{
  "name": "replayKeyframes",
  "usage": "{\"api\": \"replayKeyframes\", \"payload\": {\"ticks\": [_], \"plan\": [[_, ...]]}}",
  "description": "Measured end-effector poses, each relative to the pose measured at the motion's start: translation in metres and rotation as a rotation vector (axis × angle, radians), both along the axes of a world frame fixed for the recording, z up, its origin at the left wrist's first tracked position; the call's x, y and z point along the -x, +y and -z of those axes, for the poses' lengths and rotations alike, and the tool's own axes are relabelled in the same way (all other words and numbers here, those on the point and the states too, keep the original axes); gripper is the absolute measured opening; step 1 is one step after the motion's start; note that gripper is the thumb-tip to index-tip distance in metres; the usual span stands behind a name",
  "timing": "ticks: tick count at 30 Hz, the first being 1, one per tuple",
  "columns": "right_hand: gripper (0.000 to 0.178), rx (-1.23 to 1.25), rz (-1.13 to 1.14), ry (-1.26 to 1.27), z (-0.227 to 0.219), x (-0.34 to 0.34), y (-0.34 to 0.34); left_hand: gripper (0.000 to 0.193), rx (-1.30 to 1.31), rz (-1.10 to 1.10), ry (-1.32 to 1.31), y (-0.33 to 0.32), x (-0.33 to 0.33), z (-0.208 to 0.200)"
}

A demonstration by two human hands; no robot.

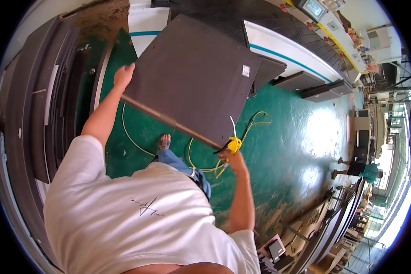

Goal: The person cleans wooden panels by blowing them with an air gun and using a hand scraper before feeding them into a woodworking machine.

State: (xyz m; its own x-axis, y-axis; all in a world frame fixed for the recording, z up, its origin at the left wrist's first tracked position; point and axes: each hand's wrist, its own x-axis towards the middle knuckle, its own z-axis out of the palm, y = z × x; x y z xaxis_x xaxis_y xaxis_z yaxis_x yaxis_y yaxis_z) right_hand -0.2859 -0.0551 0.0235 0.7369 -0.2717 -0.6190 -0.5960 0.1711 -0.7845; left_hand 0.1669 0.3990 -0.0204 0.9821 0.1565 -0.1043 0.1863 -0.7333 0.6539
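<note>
A large dark brown board (192, 73) with a small white label is tilted in front of me. My left hand (123, 76) grips its left edge, with the fingers partly hidden behind it. At the board's near right corner, my right hand (233, 160) is closed around a yellow air blow gun (234, 144) with a thin pale nozzle pointing away from me. A yellow hose (255, 122) hangs from that hand and loops over the floor. Whether the right hand also touches the board, I cannot tell.
Dark boards (27, 100) stand stacked along the left. Ahead lies a white machine (283, 48) with a teal stripe and a dark bed, and a control screen (314, 8) beyond. More dark panels (301, 81) lean against it. Another person (360, 170) walks on the green floor (292, 137) at right.
</note>
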Motion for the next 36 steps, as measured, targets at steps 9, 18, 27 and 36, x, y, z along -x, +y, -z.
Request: {"api": "replayKeyframes", "payload": {"ticks": [9, 18, 27, 36], "plan": [[0.051, -0.316, 0.145, -0.242, -0.138, -0.013, -0.152, 0.059, -0.132, -0.003, -0.610, -0.141, 0.032, -0.023], [0.052, 0.137, -0.603, 0.151, -0.132, -0.017, -0.178, 0.070, 1.028, -0.458, 0.435, -0.297, 0.300, -0.030], [0.046, 0.497, -1.115, -0.129, -0.177, -0.091, -0.178, 0.055, 1.293, -0.555, 0.410, -0.349, 0.314, -0.018], [0.056, 0.668, -1.041, -0.015, -0.191, -0.150, -0.252, 0.061, 1.029, -0.626, 0.370, -0.334, 0.309, -0.032]]}}
